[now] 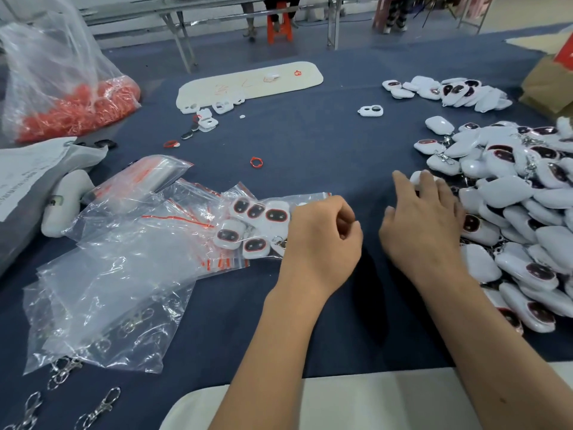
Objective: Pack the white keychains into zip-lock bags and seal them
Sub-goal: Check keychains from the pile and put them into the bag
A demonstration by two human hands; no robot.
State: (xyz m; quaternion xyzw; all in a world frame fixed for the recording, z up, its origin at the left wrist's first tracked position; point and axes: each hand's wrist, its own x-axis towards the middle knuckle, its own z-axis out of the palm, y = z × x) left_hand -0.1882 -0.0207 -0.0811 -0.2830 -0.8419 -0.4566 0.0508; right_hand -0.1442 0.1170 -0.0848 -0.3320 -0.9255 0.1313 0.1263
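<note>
A clear zip-lock bag (pixel 248 225) with a red strip lies in the middle of the blue table, holding several white keychains with dark oval faces. My left hand (pixel 322 240) rests at the bag's right end with its fingers curled; whether it pinches the bag's edge is hidden. My right hand (pixel 424 225) reaches with spread fingers onto the edge of a big heap of white keychains (pixel 511 218) at the right, its fingertips touching one keychain (pixel 417 178).
Empty zip-lock bags (pixel 124 268) are piled at the left. Metal clasps (pixel 99 408) lie near the front left corner. A plastic sack of red rings (pixel 71 110) stands back left. A second keychain pile (pixel 449 91) and a white tray (pixel 248 82) sit farther back.
</note>
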